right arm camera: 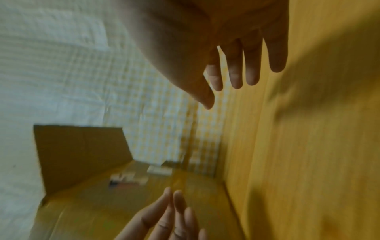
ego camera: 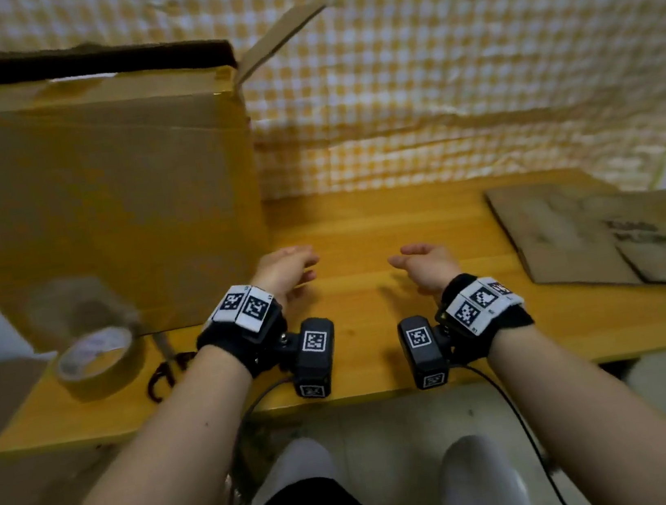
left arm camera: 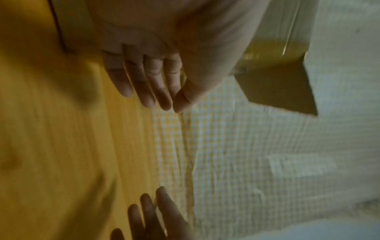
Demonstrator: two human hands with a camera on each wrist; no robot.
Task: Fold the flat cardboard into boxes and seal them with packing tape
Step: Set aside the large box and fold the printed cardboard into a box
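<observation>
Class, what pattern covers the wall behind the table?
Yellow-and-white check on the wall covering, clearest in the head view.

Tape roll (ego camera: 98, 362) blurred, scissors (ego camera: 168, 371) partly behind left forearm, flat cardboard (ego camera: 603, 235) print unreadable

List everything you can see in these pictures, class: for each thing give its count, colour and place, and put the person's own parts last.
assembled box: 1, brown, standing at the table's far left, top flaps open
tape roll: 1, tan with a white core, near left of the table, in front of the box
scissors: 1, dark handles, beside the tape roll
flat cardboard: brown, lying at the table's right; count unclear
table: 1, yellow wood
checked cloth: 1, yellow and white, hanging behind the table
left hand: open, over the table beside the box
right hand: open, over the table's middle
</observation>
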